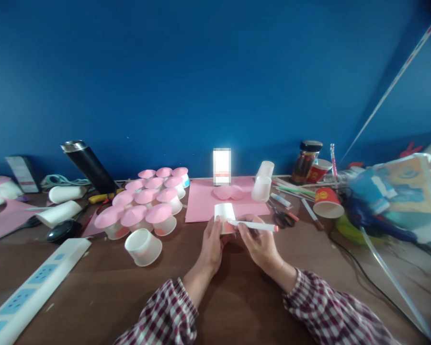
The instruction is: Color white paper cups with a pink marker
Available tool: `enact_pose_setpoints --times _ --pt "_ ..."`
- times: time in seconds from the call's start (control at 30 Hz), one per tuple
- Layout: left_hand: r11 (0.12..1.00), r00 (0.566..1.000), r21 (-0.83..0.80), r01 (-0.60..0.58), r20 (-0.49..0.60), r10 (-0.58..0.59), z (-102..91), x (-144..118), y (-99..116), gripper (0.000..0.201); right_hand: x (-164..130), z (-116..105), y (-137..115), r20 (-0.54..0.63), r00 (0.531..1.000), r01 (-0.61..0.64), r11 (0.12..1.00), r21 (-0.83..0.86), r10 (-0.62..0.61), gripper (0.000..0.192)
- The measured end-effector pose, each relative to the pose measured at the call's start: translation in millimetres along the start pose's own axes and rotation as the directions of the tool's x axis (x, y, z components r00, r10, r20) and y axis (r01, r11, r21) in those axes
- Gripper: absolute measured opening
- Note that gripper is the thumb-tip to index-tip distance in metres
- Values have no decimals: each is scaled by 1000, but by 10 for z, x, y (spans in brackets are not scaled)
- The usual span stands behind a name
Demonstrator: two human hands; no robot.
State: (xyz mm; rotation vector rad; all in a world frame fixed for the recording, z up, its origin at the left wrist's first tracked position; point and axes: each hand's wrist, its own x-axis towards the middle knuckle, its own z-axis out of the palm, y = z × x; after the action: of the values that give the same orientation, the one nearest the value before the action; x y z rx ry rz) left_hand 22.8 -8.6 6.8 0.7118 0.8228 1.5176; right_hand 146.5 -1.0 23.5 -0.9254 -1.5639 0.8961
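My left hand (211,245) holds a small white paper cup (225,213) upside down above the brown table. My right hand (257,241) grips a white marker with a pink tip (255,225), laid across the cup's lower edge with the tip pointing right. Just behind the cup lies a pink paper sheet (201,203) with pink paper circles (228,192) on it. Both sleeves are red-and-white plaid.
Several pink-topped white cups (149,199) cluster at left, one bare cup (143,247) lying in front. A power strip (32,282), black flask (89,165), rolled cups (59,213), scissors (282,218), red paper cups (327,202), a jar (306,162) and cables (366,275) crowd the table.
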Motion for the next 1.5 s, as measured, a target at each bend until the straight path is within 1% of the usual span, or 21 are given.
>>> enact_pose_setpoints --times 0.07,0.17,0.37,0.53,0.67,0.73,0.83,0.97,1.2,1.3,1.5 --pt "1000 1000 -4 1 -10 -1 -1 -1 -3 29 -2 -1 3 3 1000 -7 1000 -6 7 15" --pt "1000 1000 2 -5 -21 5 -4 -2 -12 28 2 0 10 -29 1000 -3 1000 -2 3 15" --pt "1000 999 0 18 -47 -18 -30 12 -70 40 5 9 7 -33 999 5 1000 -9 -5 14" --pt "999 997 37 22 -72 -19 -34 9 -99 38 -8 13 3 -8 1000 9 1000 -18 -9 15" --pt "999 996 37 19 -86 -16 -18 -1 -78 37 0 12 -7 -43 999 -8 1000 -5 8 16" --pt "999 997 48 11 -75 -8 -10 -7 -65 35 3 12 -8 -50 999 -5 1000 -1 5 16" --pt "998 998 59 3 -57 0 -5 -11 -58 33 -3 13 0 -32 999 3 1000 -27 -4 15" --pt "999 997 50 6 -71 -3 -12 -6 -68 34 -10 11 15 -17 1000 6 998 -59 -7 15" --pt "1000 998 2 -1 -59 1 -34 12 -90 34 -14 7 14 43 999 -27 999 -21 28 13" --pt "1000 998 -7 -2 -55 2 -34 10 -90 33 -15 6 0 56 998 -33 999 -30 34 12" --pt "1000 997 2 -9 -70 9 -30 10 -82 32 -7 -5 -11 38 999 27 995 -93 -23 10"
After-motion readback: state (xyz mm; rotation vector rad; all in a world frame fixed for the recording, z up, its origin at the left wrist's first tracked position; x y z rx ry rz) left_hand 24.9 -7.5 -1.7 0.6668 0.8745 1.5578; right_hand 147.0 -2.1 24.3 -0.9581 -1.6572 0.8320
